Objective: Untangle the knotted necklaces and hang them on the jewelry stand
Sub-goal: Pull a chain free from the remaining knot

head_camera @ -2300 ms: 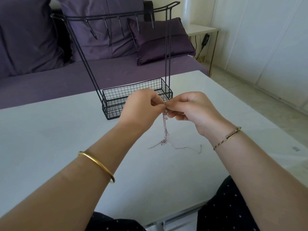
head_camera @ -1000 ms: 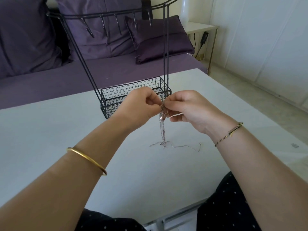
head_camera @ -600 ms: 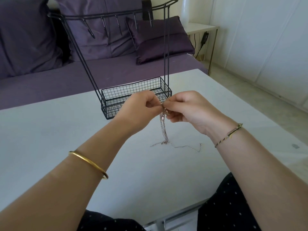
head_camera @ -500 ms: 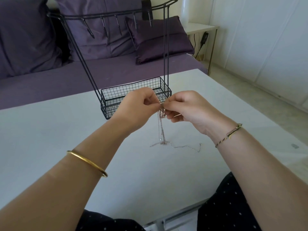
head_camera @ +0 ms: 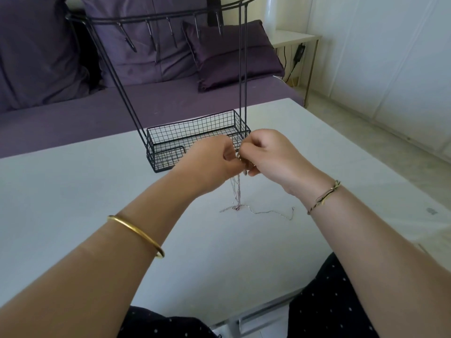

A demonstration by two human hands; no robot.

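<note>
Both hands, left hand (head_camera: 211, 159) and right hand (head_camera: 268, 152), are pinching the knot of the necklaces (head_camera: 238, 191) between them, the chains hanging straight down onto the table (head_camera: 73, 191), the stand (head_camera: 195, 132) waiting just behind.

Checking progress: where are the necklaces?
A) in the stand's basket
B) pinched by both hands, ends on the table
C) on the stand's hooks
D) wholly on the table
B: the left hand and right hand pinch the necklaces, ends on the table; the stand holds none.
</note>
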